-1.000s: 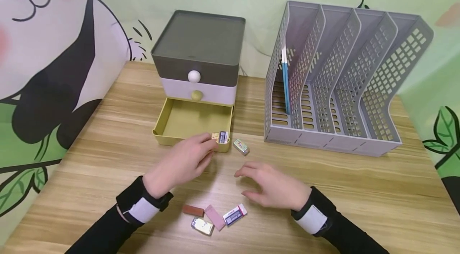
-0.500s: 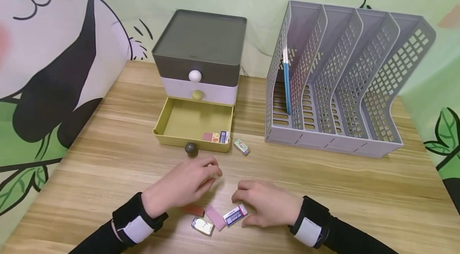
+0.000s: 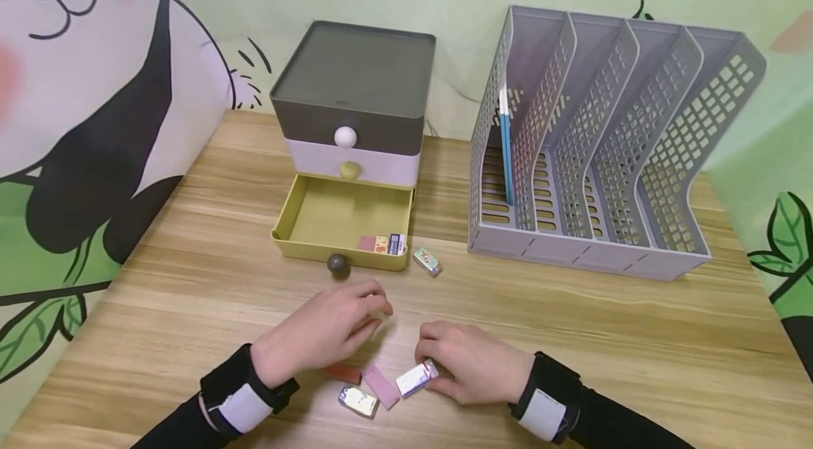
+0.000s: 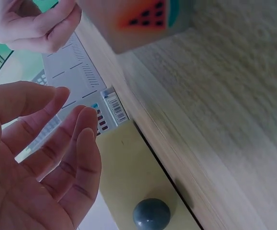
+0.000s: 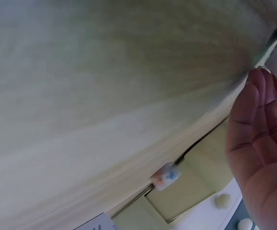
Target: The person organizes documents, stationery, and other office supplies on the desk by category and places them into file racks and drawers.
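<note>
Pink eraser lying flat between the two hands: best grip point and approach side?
Pinch the pink eraser across its two long edges near the middle, coming from above. It lies flat, slanted, with the brown eraser at its far end and the foil-wrapped eraser at its near left. The left hand is probably better placed; the right hand holds the white-sleeved eraser.

The tabletop (image 3: 571, 322) is seen from above and in front by the head view. Both wrist views are set close, low over the wood, tilted toward the yellow drawer (image 3: 298, 246), which is shared by all three.
</note>
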`<state>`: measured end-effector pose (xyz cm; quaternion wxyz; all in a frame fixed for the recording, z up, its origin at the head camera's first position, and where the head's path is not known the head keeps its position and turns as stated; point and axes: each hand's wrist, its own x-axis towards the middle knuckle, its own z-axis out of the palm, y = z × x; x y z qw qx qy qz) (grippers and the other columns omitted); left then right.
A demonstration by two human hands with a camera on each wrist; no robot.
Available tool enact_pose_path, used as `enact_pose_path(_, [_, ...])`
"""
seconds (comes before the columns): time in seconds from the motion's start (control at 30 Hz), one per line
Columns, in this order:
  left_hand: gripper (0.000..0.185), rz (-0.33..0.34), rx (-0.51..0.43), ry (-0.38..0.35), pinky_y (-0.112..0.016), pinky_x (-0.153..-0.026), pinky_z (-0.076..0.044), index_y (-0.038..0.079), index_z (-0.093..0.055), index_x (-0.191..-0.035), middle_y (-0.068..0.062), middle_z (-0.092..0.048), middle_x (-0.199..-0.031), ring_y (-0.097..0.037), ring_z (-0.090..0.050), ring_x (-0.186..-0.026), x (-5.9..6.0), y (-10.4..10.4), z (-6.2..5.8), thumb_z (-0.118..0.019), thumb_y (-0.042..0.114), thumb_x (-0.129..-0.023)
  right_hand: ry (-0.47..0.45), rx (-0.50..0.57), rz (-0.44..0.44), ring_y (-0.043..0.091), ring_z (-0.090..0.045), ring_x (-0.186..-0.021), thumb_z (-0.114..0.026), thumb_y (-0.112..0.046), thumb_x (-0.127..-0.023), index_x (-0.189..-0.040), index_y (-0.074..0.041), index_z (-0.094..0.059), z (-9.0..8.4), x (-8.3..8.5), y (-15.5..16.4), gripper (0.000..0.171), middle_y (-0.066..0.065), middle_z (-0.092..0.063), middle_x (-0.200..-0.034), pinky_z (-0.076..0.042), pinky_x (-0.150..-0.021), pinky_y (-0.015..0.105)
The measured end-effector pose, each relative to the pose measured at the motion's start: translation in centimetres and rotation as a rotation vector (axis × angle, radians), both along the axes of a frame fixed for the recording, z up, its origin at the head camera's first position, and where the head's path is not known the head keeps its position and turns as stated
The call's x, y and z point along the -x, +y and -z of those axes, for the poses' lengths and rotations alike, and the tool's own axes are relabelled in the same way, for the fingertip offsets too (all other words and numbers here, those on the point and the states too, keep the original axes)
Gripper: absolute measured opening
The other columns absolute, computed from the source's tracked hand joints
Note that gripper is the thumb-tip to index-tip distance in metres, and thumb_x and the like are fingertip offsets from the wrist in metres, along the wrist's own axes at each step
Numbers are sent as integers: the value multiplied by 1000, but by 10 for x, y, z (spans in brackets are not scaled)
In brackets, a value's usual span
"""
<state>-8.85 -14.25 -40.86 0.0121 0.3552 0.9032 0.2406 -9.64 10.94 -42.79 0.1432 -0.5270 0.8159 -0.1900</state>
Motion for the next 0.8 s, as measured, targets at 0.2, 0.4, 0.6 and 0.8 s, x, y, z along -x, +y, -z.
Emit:
enact_pose_path(0.2, [14,-55,-63,-54,-28,-75,-53,10,-69,-105,2,-64,-104,-9,-62,-85,6,3,-1,-66,9,-91,8,107,75,4,-50,-76,-77,-22,-84,-97,-12,-65,-5,8,6,20,-8,-53,-91,-45,-69,16])
enact_pose_path(0.4, [16,-107,-197,-90,-26,-73,-53,8,-68,-107,-1,-67,-102,-9,-61,-83,18,6,-5,-64,6,-92,70,284,159,9,-58,-84,-80,-14,-81,-99,-9,-65,-16,22,8,24,-4,-59,-97,-51,-76,22])
enact_pose_path(0.6, [15,-128,-319,-117,-25,-70,-53,5,-68,-107,-5,-68,-99,-10,-61,-81,35,8,-17,-62,5,-93,205,442,254,15,-61,-91,-83,-5,-75,-100,-6,-65,-28,39,12,31,2,-61,-101,-53,-81,30])
enact_pose_path(0.8, [16,-141,-379,-150,-29,-75,-53,5,-67,-110,-4,-69,-103,-13,-63,-85,50,12,-35,-59,8,-97,283,557,302,18,-61,-90,-83,-4,-73,-98,-4,-66,-37,52,17,31,4,-62,-98,-53,-81,33])
